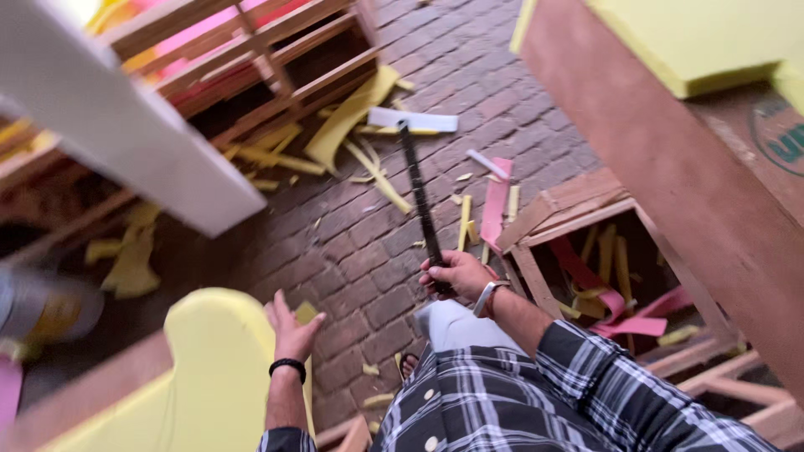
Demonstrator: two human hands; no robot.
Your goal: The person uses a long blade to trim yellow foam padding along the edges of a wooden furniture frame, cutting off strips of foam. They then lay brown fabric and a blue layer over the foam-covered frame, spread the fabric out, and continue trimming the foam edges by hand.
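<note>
Underfoot, a brick floor [368, 243] is littered with yellow foam scraps [352, 117] between wooden frames [268, 59]. Right hand [456, 274] is clenched round a long black blade [419, 192] pointing away; left hand [293, 331] rests spread on a yellow foam block [209, 377]. A blurred can [42, 305] sits left.

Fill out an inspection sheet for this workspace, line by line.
Surface: brick-paved floor, littered.
Job's things: long black saw with a pale end piece, pointing away from the person; yellow foam block at lower left.
Clutter: yellow foam offcuts and pink strips scattered on the bricks and inside the wooden frame.
Grippers: right hand closed on the saw's handle; left hand open against the foam block's edge.
Cables: nothing seen.
Surroundings: wooden pallet at upper left, white panel, brown board on the right, blurred can at left.
</note>
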